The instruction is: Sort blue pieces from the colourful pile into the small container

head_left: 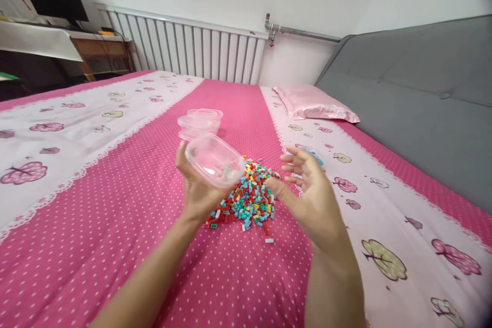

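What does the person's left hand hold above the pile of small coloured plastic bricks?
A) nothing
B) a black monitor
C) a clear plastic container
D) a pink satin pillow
C: the left hand grips a clear plastic container just over the pile of small coloured plastic bricks.

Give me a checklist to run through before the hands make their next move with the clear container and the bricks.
1. Left hand grips the clear plastic container: ok.
2. Container upright: not ok, tilted toward the camera.
3. Right hand free, fingers spread: ok.
4. Pile of small coloured bricks gathered on the pink dotted bedspread: ok, one stray near it.
5. Spare clear containers behind the pile: ok.
6. Container's contents: cannot tell.
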Demonstrator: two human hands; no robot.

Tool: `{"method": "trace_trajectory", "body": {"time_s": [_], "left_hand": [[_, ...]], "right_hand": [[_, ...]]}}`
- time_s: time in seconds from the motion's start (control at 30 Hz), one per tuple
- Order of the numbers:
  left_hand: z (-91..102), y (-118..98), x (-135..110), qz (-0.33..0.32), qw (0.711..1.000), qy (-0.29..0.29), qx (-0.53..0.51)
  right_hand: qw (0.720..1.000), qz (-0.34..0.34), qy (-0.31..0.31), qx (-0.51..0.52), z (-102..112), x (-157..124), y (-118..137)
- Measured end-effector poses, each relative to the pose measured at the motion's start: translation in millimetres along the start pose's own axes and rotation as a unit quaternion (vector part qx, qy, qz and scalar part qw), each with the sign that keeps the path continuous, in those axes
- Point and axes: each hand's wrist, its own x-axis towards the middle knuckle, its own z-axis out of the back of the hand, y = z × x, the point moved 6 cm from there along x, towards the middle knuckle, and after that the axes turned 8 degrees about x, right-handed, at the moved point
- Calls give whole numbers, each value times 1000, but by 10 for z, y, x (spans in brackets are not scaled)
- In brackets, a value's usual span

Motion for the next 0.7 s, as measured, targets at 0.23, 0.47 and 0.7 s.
{"method": "trace_trajectory", "body": {"time_s": [0.23, 0.47, 0.7], "left_hand": [[-253, -292, -477, -89, 995, 39, -39], [-219, -286, -432, -148, 986, 67, -41], [-119, -318, -334, -139, 985, 87, -49]], "right_hand": [[976, -66, 178, -106, -526, -104, -216], [968, -74, 233, -64, -667, -89, -288], [959, -130, 252, 17, -546, -75, -293]]}}
